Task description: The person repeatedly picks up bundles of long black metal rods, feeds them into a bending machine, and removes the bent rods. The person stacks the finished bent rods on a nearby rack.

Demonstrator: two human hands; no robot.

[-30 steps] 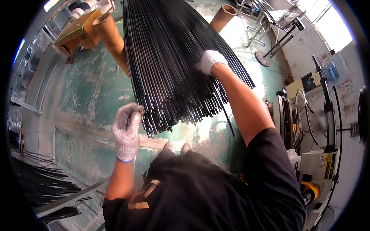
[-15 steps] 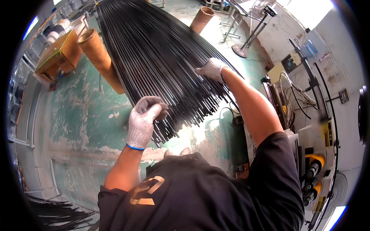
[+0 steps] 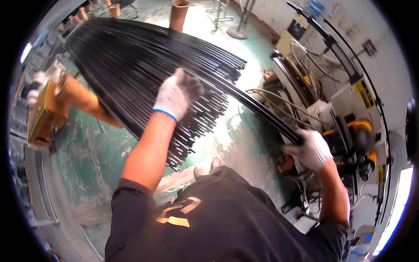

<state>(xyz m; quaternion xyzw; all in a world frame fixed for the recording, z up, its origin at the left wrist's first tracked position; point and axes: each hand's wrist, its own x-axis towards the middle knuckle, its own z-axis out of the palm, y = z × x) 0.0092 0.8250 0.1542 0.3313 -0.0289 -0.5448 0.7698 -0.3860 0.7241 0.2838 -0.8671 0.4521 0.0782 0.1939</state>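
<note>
A broad bundle of thin black rods (image 3: 126, 65) lies lengthwise before me, its cut ends fanned toward my feet. My right hand (image 3: 312, 149), in a white knit glove, is closed around the near ends of several black rods (image 3: 262, 109). These rods stick out to the right, clear of the other ends, and slant back over the bundle. My left hand (image 3: 180, 92), gloved with a blue cuff edge, is over the bundle beside the pulled-out rods. Its thumb stands apart from loosely bent, slightly blurred fingers, with nothing visible in them.
A brown cardboard tube (image 3: 83, 98) leans along the bundle's left side, by a wooden desk (image 3: 49, 111). Another brown tube (image 3: 179, 15) stands at the far side. On the right are machinery with cables (image 3: 305, 83) and a yellow-and-black tool (image 3: 360, 131). The green floor (image 3: 96, 161) is worn.
My right hand has moved from the bundle's right edge down and right, drawing several rods out with it. My left hand has moved up and right over the bundle. The view has turned right.
</note>
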